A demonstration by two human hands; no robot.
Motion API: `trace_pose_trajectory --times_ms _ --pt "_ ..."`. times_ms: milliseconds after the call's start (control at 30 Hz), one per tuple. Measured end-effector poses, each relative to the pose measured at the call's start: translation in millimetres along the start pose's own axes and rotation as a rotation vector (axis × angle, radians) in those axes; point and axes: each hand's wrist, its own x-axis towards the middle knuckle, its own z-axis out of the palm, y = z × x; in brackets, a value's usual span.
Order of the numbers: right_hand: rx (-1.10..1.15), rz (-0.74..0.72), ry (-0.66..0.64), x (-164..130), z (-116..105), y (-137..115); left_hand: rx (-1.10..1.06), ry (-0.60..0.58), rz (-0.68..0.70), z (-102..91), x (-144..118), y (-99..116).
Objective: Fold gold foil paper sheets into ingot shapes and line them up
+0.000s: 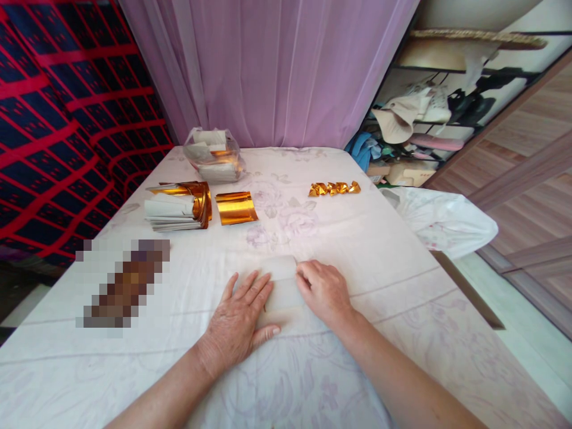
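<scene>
A sheet of foil paper (282, 292) lies pale side up on the table in front of me, creased across. My left hand (241, 310) rests flat over its left part, fingers spread and thumb stretched to the right. At the sheet's right edge, my right hand (324, 292) is closed, its curled fingertips gripping the paper's edge. Parts of the sheet are hidden under both hands. Farther off lies a single gold foil sheet (236, 208), shiny side up. To its left is a stack of foil papers (179, 205), gold and grey-white.
A clear plastic bag (213, 155) of more papers stands at the back left. Several folded gold foil pieces (334, 189) form a row at the back right. A white plastic bag (447, 217) sits beyond the table's right edge. A blurred-out patch (127, 283) lies left.
</scene>
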Motion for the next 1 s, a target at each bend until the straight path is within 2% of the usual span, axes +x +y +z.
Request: trace_pose_trajectory --times_ms 100,300,567,867,1000 --pt "0.098 -0.141 0.034 1.3 -0.6 -0.7 0.002 -0.003 -0.003 -0.2 0.5 0.4" --pt "0.210 -0.249 -0.063 1.6 3.6 -5.7 -0.004 0.022 -0.019 2.1 -0.7 0.8" --pt "0.176 -0.232 -0.072 -2.6 -0.5 -0.1 -0.034 0.025 -0.039 0.7 0.3 0.2" --pt "0.285 -0.264 -0.222 -9.1 -16.7 12.4 -0.089 0.004 -0.072 -0.3 1.0 0.5" --pt "0.270 -0.278 -0.240 -8.5 -17.9 13.3 -0.100 0.004 -0.074 -1.2 1.6 -0.5"
